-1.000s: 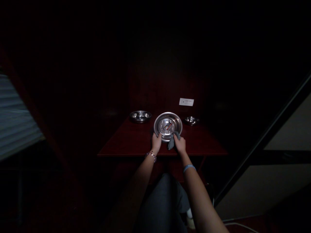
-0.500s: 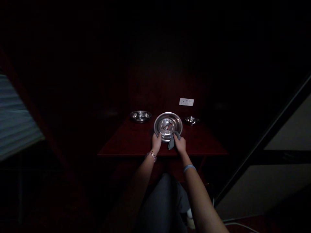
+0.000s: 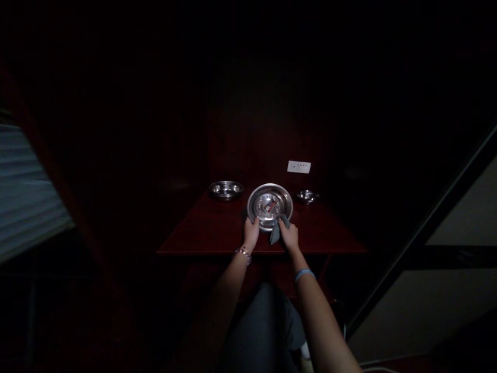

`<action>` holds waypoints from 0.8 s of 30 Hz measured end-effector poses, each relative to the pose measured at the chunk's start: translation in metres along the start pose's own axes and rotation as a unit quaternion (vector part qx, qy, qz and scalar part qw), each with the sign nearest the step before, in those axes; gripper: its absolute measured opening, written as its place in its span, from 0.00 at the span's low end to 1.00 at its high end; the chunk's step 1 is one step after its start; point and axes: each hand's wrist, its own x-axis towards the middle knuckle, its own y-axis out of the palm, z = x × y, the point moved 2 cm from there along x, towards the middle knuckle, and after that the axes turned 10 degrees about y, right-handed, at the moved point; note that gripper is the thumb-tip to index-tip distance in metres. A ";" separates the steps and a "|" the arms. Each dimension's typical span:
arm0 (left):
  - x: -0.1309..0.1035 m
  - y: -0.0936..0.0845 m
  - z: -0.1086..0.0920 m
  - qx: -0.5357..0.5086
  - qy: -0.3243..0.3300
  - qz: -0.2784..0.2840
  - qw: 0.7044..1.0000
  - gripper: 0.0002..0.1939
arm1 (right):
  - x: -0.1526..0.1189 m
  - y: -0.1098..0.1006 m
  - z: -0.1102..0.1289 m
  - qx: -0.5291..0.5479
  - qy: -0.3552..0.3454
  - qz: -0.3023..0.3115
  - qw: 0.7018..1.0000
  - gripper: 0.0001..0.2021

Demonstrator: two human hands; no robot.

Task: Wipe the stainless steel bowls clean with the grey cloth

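Observation:
A shiny metal basin [image 3: 264, 196] is tilted up over the table, its inside turned toward me and a small label on its bottom. My left hand [image 3: 251, 231] is closed on the basin's lower left rim, thumb on the inner side. At the lower right rim, my right hand [image 3: 289, 234] grips a grey cloth [image 3: 275, 234], which lies against the basin. The fingers of both hands behind the rim are hidden.
On the dark red table [image 3: 217, 235], one metal basin [image 3: 225, 190] stands at the back left and a smaller metal bowl [image 3: 308, 197] at the back right. A white socket panel [image 3: 298, 167] is on the back wall. My legs are below the table edge.
The whole view has shifted slightly, so everything sits a little lower. Both hands keep their hold on the basin and cloth, with hardly any other movement.

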 end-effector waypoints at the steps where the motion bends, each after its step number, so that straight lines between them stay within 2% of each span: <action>1: 0.000 0.000 0.000 0.000 0.002 0.000 1.000 0.12 | 0.000 0.000 0.001 0.001 -0.001 0.000 1.000 0.23; 24: 0.000 -0.002 -0.005 -0.005 0.003 0.003 1.000 0.12 | -0.001 0.002 0.000 0.006 0.005 0.001 1.000 0.24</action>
